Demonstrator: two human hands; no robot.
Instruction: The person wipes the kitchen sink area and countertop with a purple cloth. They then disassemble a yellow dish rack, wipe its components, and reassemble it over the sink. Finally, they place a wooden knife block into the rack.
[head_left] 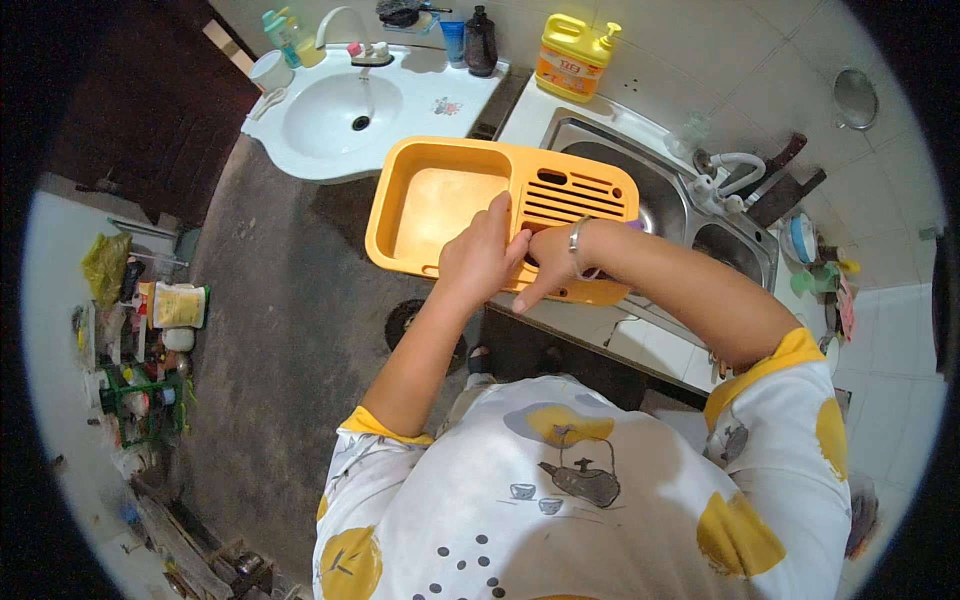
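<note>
An orange plastic tray (pixel 437 206) is in front of me. A deep basin forms its left part and a slotted rack its right. My left hand (pixel 478 252) is closed on the tray by the divider, its index finger pointing up along it and its thumb toward my right hand. My right hand (pixel 557 258), with a bracelet at the wrist, grips the near side of the slotted part. Its fingers reach into an opening and their tips are hidden; the thumb lies over the near rim. A bit of something purple (pixel 634 225) shows behind my right forearm.
A steel sink (pixel 655 180) with a tap lies beyond the tray's right end, with a yellow pump jug (pixel 572 62) behind. At the back left is a white washbasin (pixel 310 118), its tap running. Cluttered goods, including a green basket (pixel 140 408), line the left wall.
</note>
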